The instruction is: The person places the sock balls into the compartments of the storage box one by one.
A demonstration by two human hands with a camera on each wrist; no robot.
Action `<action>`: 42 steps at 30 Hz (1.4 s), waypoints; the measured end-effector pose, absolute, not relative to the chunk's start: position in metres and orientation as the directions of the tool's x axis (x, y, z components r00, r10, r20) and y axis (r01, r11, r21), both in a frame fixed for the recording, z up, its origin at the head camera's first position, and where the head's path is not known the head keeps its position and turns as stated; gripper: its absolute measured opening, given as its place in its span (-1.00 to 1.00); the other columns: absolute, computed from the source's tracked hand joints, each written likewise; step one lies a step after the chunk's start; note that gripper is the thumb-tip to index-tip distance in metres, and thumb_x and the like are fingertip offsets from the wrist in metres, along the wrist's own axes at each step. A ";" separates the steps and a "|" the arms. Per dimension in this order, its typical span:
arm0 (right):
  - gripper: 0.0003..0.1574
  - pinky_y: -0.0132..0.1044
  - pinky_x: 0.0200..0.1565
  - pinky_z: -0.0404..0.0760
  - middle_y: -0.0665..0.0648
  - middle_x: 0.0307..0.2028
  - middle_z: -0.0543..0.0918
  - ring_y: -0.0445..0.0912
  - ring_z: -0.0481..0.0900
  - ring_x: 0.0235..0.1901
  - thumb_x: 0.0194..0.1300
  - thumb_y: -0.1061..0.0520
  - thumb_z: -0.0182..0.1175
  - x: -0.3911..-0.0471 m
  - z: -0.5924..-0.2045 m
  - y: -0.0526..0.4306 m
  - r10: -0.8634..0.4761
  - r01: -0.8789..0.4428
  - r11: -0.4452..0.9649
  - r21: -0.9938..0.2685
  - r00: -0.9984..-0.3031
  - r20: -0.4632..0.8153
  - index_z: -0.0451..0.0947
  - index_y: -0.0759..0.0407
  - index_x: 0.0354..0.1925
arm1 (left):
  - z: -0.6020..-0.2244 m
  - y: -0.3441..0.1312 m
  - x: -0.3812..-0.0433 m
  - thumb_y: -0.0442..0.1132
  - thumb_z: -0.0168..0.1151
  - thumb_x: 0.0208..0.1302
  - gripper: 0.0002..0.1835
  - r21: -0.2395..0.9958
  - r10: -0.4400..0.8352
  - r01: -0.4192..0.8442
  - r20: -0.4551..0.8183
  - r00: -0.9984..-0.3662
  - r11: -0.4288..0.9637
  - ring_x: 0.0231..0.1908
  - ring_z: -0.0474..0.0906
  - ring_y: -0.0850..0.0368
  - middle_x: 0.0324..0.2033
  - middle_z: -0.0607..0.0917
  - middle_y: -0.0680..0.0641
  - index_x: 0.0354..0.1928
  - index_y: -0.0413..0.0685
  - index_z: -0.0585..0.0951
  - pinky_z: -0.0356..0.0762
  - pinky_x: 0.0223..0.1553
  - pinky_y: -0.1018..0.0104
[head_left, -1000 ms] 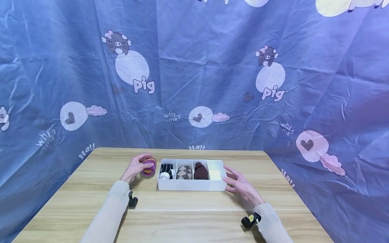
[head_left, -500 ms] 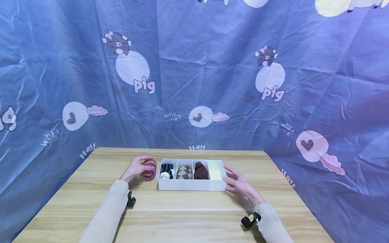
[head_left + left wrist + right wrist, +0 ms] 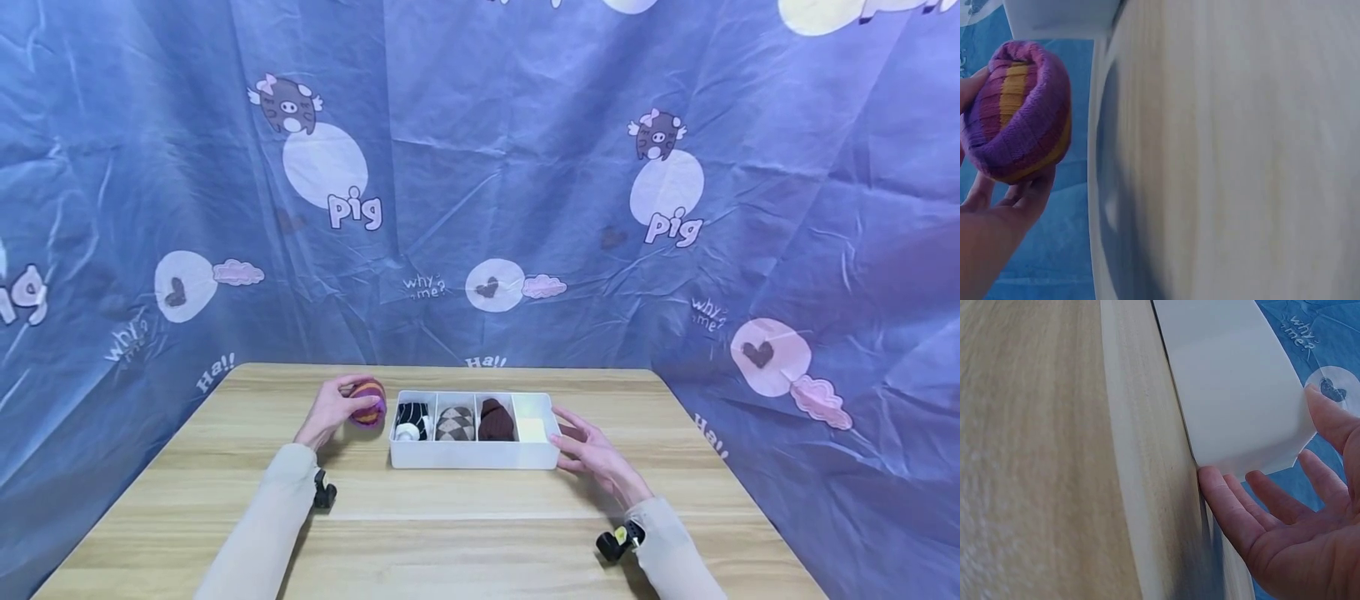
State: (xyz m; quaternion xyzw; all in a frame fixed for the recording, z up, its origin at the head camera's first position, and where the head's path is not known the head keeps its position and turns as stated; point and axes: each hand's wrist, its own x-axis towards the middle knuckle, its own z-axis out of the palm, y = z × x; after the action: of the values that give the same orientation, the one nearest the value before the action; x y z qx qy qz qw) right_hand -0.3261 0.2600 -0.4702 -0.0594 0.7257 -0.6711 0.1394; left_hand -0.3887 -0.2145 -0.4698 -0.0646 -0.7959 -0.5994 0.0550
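Note:
My left hand [image 3: 333, 408] holds a rolled-up pair of socks [image 3: 367, 405], striped purple, maroon and orange, just left of the box. In the left wrist view the fingers and thumb grip the sock roll [image 3: 1019, 115] from one side. A white box [image 3: 472, 455] with several compartments stands mid-table. From left to right lie a black-and-white sock roll [image 3: 411, 421], a checked brown-grey one [image 3: 454, 425] and a dark brown one [image 3: 496, 422]; the rightmost compartment [image 3: 532, 427] is bare. My right hand [image 3: 596, 458] touches the box's right end with fairly straight fingers [image 3: 1232, 509], thumb near the rim.
The wooden table [image 3: 450, 550] extends in front of the box and to both sides. A blue printed cloth [image 3: 480, 192] hangs behind the table and along its sides. Each wrist wears a small black camera [image 3: 324, 492].
The sock roll in my left hand has dipped slightly, then risen, and turned a little in the fingers. My right hand stays at the box's right end; the box has hardly moved.

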 end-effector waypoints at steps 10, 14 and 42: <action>-0.05 -0.17 -0.01 0.66 0.45 0.45 0.09 -0.06 0.60 0.01 0.37 0.08 0.22 -0.325 -0.469 0.260 -0.266 0.113 0.109 -0.988 -0.954 -0.139 -0.04 0.06 0.54 | -0.459 -0.205 -0.386 -0.17 0.50 0.06 -0.33 0.955 0.007 0.186 0.189 -0.982 0.231 0.14 0.50 -0.22 0.21 0.50 -0.34 0.25 -0.15 0.51 0.55 0.15 0.05; -0.05 -0.18 -0.01 0.66 0.45 0.45 0.10 -0.06 0.59 0.02 0.37 0.09 0.23 -0.325 -0.470 0.261 -0.256 0.108 0.100 -0.989 -0.958 -0.131 -0.03 0.06 0.54 | -0.454 -0.199 -0.388 -0.17 0.50 0.05 -0.33 0.957 0.004 0.198 0.201 -0.979 0.214 0.14 0.50 -0.20 0.21 0.50 -0.33 0.24 -0.15 0.52 0.53 0.17 0.05; -0.04 -0.20 -0.01 0.66 0.46 0.45 0.09 -0.07 0.59 0.01 0.38 0.10 0.21 -0.321 -0.467 0.260 -0.297 0.100 0.086 -0.991 -0.947 -0.121 -0.08 0.07 0.55 | -0.438 -0.142 -0.385 -0.22 0.55 -0.01 -0.43 0.929 -0.082 0.325 0.342 -0.936 0.177 0.06 0.56 -0.16 0.05 0.57 -0.21 0.11 -0.14 0.63 0.55 0.12 0.06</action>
State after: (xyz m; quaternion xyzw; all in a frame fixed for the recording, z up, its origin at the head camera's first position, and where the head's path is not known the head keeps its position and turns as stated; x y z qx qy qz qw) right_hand -0.3215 0.2603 -0.4666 -0.0682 0.7219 -0.6727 0.1475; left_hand -0.3853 -0.1417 -0.4376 -0.0807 -0.7502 -0.6365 0.1598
